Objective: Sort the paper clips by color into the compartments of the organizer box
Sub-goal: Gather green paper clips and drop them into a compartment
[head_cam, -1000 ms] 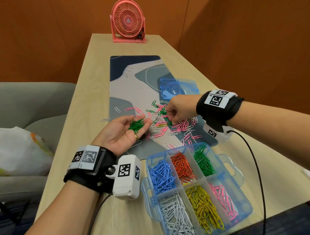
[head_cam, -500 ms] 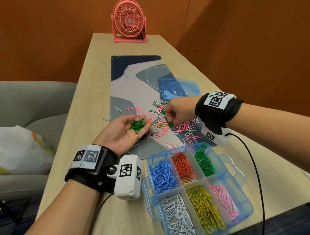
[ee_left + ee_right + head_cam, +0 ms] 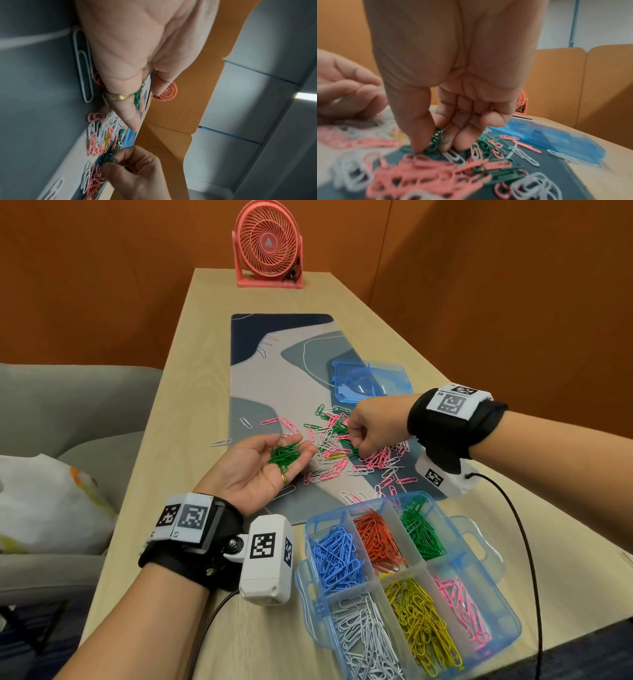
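A: Left hand [image 3: 255, 470]?
B: Palm up over the desk mat [image 3: 274, 364], fingers loosely spread, cupping a small heap of green clips [image 3: 284, 455] on the fingers. Gold ring on one finger. Nothing pinched.

A: Right hand [image 3: 375, 424]?
B: Knuckles up, fingers curled down into the loose clip pile [image 3: 346, 450]. In the right wrist view the thumb and fingertips [image 3: 419, 142] pinch a bunch of green clips [image 3: 439, 139] right at the mat surface.

A: What's in the pile?
B: Mostly pink, white and green, one yellow, spread across the mat between the two hands and toward the box. A couple of white strays [image 3: 221, 442] lie to the left, one on the mat, one on the table [image 3: 164, 412].

A: Organizer box [image 3: 500, 621]?
B: Near edge of the table, just below the pile, open. Far row: blue, orange, green. Near row: white, yellow, pink. Its blue lid [image 3: 371, 383] lies flat on the mat beyond the right hand.

A: Anything else?
B: Pink desk fan [image 3: 267, 244] at the far end, grey sofa [image 3: 68, 412] on the left.
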Available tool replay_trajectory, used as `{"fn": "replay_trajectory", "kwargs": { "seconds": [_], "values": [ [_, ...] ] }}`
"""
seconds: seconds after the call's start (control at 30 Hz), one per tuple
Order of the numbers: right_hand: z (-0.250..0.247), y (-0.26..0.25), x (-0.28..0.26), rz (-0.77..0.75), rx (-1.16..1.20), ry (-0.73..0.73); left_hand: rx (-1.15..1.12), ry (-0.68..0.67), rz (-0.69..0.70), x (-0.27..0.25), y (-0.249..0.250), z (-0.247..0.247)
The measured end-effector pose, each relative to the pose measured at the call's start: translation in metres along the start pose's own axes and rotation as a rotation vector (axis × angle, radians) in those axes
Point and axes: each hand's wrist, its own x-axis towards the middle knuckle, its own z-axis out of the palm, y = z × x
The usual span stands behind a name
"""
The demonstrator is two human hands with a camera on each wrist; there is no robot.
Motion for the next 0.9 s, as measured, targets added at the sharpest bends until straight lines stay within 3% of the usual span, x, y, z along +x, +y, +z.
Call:
{"fn": "replay_trajectory", "kwargs": {
  "seconds": [0.27,0.5,0.77,0.9],
  "values": [
    [-0.028,-0.025,-0.002,-0.115,0.243,0.135,-0.025,0.001,-0.04,0.001,-0.004,0.002],
    [-0.028,-0.067,0.008,-0.229,0.251,0.098,-0.075,-0.015,-0.049,0.004,-0.003,-0.001],
    [-0.03,-0.046,-0.002,-0.184,0.376,0.129,-0.135,0.019,-0.051,0.005,-0.002,0.0],
    [-0.024,-0.029,0.0,-0.08,0.147,0.139,-0.097,0.025,-0.02,0.004,-0.004,0.003]
  ]
}}
